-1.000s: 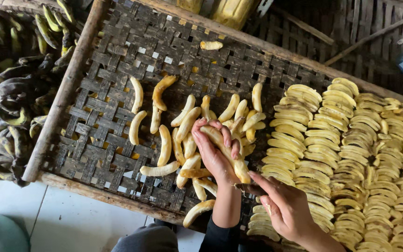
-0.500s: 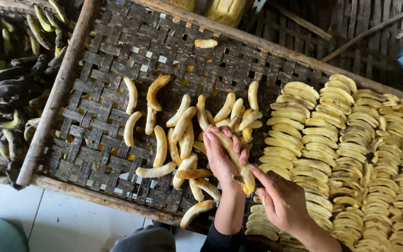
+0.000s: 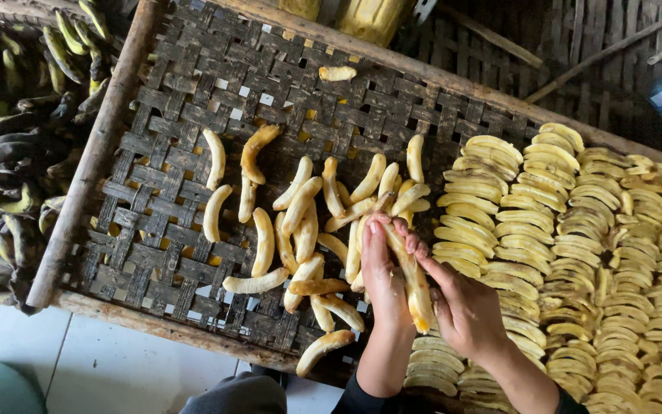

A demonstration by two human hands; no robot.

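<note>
Yellow peeled banana [image 3: 411,272] sits gripped between both hands at the near edge: left hand [image 3: 383,274] curled along it, right hand [image 3: 465,310] pinching its lower end. Farther left, loose peeled bananas [image 3: 300,203] litter the woven bamboo tray [image 3: 185,115]; sliced rows [image 3: 576,222] fill the right.

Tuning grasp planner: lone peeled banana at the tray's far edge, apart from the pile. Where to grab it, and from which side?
Take the lone peeled banana across its middle, coming straight down from above. It lies flat and roughly crosswise on the woven bamboo tray, nothing touching it, so both long sides look free. It looks soft, so a light grip is probably safer.
</note>
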